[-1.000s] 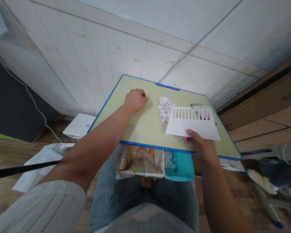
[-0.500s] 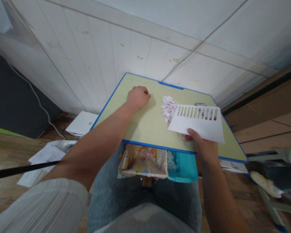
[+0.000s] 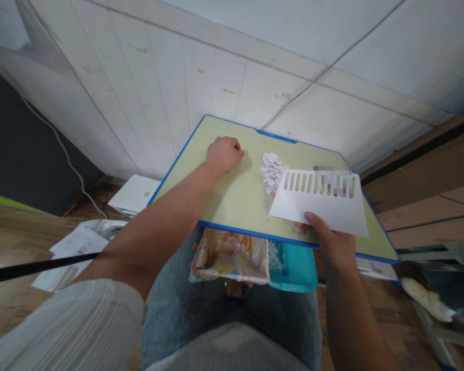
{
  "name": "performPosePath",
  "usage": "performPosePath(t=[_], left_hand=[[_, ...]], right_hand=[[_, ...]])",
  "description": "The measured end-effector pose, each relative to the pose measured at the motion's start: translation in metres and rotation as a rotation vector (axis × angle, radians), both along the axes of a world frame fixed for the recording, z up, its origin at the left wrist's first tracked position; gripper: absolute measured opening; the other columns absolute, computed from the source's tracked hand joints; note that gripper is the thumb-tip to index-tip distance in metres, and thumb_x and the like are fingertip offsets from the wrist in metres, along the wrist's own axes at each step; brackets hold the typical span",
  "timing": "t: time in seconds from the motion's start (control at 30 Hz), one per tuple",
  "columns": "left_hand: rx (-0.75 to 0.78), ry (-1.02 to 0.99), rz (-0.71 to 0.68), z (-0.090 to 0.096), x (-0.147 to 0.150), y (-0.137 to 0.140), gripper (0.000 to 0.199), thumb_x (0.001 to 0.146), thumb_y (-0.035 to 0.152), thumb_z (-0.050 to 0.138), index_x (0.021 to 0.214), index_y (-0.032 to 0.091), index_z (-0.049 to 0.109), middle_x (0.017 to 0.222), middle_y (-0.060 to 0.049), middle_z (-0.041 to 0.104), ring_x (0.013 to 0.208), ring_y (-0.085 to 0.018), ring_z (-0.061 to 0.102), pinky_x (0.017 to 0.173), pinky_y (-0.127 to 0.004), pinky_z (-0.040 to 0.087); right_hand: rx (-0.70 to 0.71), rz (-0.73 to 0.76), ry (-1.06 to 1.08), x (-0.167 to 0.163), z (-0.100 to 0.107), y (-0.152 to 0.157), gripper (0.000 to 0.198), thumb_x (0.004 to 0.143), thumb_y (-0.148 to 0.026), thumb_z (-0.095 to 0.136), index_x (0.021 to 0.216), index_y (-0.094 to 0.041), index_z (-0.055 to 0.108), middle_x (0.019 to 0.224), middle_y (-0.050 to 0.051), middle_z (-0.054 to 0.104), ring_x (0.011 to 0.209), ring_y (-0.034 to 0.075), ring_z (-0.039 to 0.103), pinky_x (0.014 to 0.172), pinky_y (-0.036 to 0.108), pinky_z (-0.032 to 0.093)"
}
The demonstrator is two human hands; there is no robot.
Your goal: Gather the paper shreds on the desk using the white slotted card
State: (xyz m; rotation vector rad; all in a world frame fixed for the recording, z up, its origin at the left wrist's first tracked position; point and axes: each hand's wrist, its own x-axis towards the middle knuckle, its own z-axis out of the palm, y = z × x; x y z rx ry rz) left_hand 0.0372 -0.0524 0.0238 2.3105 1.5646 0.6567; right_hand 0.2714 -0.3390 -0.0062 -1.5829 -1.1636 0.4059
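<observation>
Right fingers (image 3: pixel 302 227): clamped on slotted card (image 3: pixel 313 205)
Left fingers (image 3: pixel 236 146): curled; grip unclear
Box label (image 3: pixel 146 194): illegibly small
Turquoise tub (image 3: pixel 302 265): white scraps (image 3: pixel 276 256) inside

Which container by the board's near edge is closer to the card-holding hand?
The plain turquoise container, nearer the right hand; the patterned container sits to its left.

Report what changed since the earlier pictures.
The right hand kept its grip on the white slotted card, whose right end swung slightly toward the near edge of the board. The left hand and paper scraps stayed put; the camera view shifted slightly.
</observation>
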Motion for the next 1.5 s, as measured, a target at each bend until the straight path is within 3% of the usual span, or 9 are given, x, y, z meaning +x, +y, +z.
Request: performPosePath(t=[0.2, 0.37, 0.53, 0.67, 0.83, 0.97, 1.1, 1.33, 1.5], left_hand=[[-0.011, -0.009, -0.001, -0.001, 0.001, 0.0, 0.035, 0.105, 0.03, 0.068, 0.128, 0.025, 0.094, 0.146, -0.016, 0.088, 0.147, -0.039, 0.074, 0.126, -0.051, 0.058], [-0.007, -0.004, 0.007, -0.003, 0.001, 0.002, 0.034, 0.105, 0.031, 0.067, 0.127, 0.027, 0.093, 0.144, -0.013, 0.089, 0.146, -0.038, 0.073, 0.125, -0.051, 0.058], [-0.005, 0.015, 0.006, -0.005, 0.0, 0.004, 0.035, 0.103, 0.032, 0.068, 0.128, 0.028, 0.093, 0.144, -0.014, 0.088, 0.146, -0.04, 0.072, 0.126, -0.054, 0.057], [-0.013, 0.012, 0.003, -0.007, 0.0, 0.005, 0.037, 0.1, 0.033, 0.071, 0.131, 0.029, 0.091, 0.148, -0.013, 0.087, 0.148, -0.04, 0.071, 0.129, -0.055, 0.055], [-0.022, 0.014, 0.008, -0.008, 0.002, 0.007, 0.039, 0.1, 0.035, 0.072, 0.134, 0.028, 0.091, 0.15, -0.014, 0.086, 0.151, -0.041, 0.069, 0.131, -0.056, 0.053], [-0.024, 0.027, 0.0, -0.007, 0.002, 0.006, 0.04, 0.102, 0.033, 0.069, 0.135, 0.025, 0.091, 0.152, -0.016, 0.085, 0.153, -0.041, 0.069, 0.131, -0.056, 0.054], [-0.023, 0.017, -0.003, -0.007, 0.001, 0.006, 0.038, 0.103, 0.033, 0.07, 0.133, 0.026, 0.091, 0.151, -0.016, 0.086, 0.151, -0.042, 0.07, 0.131, -0.057, 0.054], [-0.017, 0.021, -0.002, -0.007, 0.001, 0.005, 0.035, 0.103, 0.034, 0.069, 0.13, 0.028, 0.091, 0.148, -0.013, 0.087, 0.15, -0.04, 0.07, 0.128, -0.055, 0.055], [-0.02, 0.067, -0.007, -0.003, 0.001, 0.001, 0.04, 0.105, 0.033, 0.067, 0.135, 0.023, 0.091, 0.151, -0.017, 0.086, 0.152, -0.041, 0.071, 0.128, -0.055, 0.057]], right_hand=[[-0.052, -0.013, -0.013, -0.003, -0.002, -0.006, 0.046, 0.094, -0.058, 0.097, 0.065, -0.028, 0.076, 0.068, 0.004, 0.079, 0.068, 0.028, 0.076, 0.099, 0.053, 0.071], [-0.049, -0.028, 0.037, -0.005, -0.001, -0.007, 0.04, 0.088, -0.052, 0.1, 0.069, -0.028, 0.074, 0.066, 0.003, 0.077, 0.065, 0.028, 0.075, 0.082, 0.048, 0.074], [-0.044, -0.035, 0.042, -0.007, -0.004, -0.013, 0.036, 0.086, -0.05, 0.102, 0.075, -0.029, 0.075, 0.071, 0.002, 0.081, 0.073, 0.029, 0.079, 0.095, 0.051, 0.074], [-0.043, 0.008, 0.098, -0.013, -0.003, -0.014, 0.04, 0.083, -0.054, 0.105, 0.081, -0.03, 0.074, 0.066, 0.0, 0.076, 0.071, 0.03, 0.077, 0.088, 0.051, 0.075], [-0.016, 0.025, 0.133, -0.016, 0.004, -0.009, 0.033, 0.089, -0.047, 0.098, 0.078, -0.029, 0.072, 0.066, 0.0, 0.074, 0.066, 0.027, 0.073, 0.077, 0.046, 0.072], [-0.016, 0.014, 0.111, -0.013, 0.003, -0.007, 0.03, 0.091, -0.043, 0.097, 0.077, -0.029, 0.074, 0.068, 0.001, 0.077, 0.066, 0.027, 0.073, 0.079, 0.046, 0.072], [-0.037, 0.096, 0.088, -0.01, -0.001, -0.008, 0.036, 0.096, -0.046, 0.096, 0.074, -0.028, 0.073, 0.067, 0.001, 0.076, 0.065, 0.027, 0.073, 0.088, 0.049, 0.071], [-0.04, 0.088, 0.096, -0.013, 0.001, -0.009, 0.038, 0.096, -0.05, 0.096, 0.073, -0.028, 0.074, 0.067, 0.002, 0.076, 0.065, 0.027, 0.073, 0.085, 0.048, 0.072], [-0.087, 0.117, 0.157, -0.011, -0.001, -0.008, 0.04, 0.09, -0.056, 0.1, 0.076, -0.028, 0.076, 0.067, 0.003, 0.076, 0.064, 0.028, 0.073, 0.074, 0.048, 0.072]])
